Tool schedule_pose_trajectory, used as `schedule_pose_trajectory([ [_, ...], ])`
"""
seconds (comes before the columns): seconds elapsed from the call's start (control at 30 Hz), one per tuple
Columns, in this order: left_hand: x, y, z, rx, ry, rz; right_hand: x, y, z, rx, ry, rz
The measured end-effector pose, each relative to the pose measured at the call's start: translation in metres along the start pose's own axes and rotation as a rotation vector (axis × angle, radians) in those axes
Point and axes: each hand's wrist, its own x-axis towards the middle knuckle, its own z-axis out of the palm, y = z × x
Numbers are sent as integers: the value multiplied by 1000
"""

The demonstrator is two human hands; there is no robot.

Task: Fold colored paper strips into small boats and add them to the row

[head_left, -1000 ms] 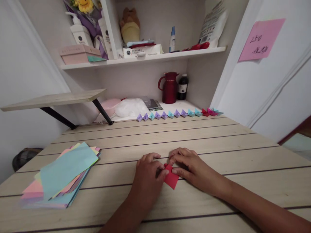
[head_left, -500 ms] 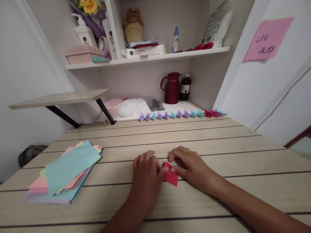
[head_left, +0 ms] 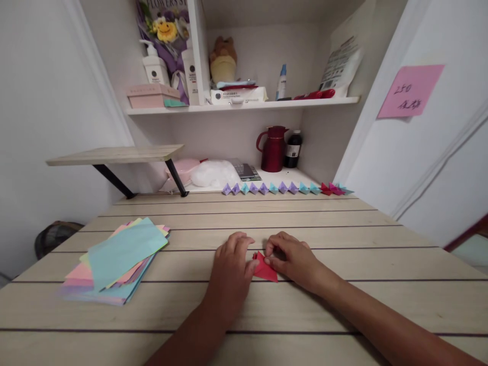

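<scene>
A small piece of folded red paper (head_left: 266,271) lies on the wooden table between my hands, its visible part roughly triangular. My left hand (head_left: 233,264) rests palm down at its left side, with the thumb pressing the left edge and the fingers bent beyond it. From the right, my right hand (head_left: 292,258) pinches the paper's upper right edge between thumb and curled forefinger. The finger ends under the paper's far side are partly hidden.
A pile of coloured paper sheets (head_left: 125,254) lies at the left. Small folded paper pieces (head_left: 282,187), purple, teal and red, line the table's back edge. Behind them stand a dark red jug (head_left: 273,150) and a dark bottle (head_left: 293,150). A raised wooden shelf (head_left: 118,154) overhangs the back left.
The red paper has gone from a diamond shape to a flatter triangle. My right thumb has shifted slightly up along its edge. The camera view has tilted up a little.
</scene>
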Motion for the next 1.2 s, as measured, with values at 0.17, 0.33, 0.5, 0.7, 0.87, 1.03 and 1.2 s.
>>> schedule_pose_trajectory([
  [0.17,2,0,-5,-13,-126,26,11,-5,-9,-48,-106,43],
  [0.33,0,-7,-7,-43,-144,-41,16,-6,-12,-49,-143,19],
  [0.5,0,-14,-7,-98,-108,-61,11,-7,-7,-58,-88,27],
  [0.7,4,-9,-3,-31,-56,-90,5,-7,-1,8,-29,-26],
  [0.87,2,-10,0,12,-95,-57,5,-4,0,107,-37,-71],
  [1.03,-1,-9,-2,5,-147,-15,1,0,-3,127,-45,-110],
  [1.2,-1,-8,-1,-3,-164,-38,-4,-4,-10,112,-92,-157],
])
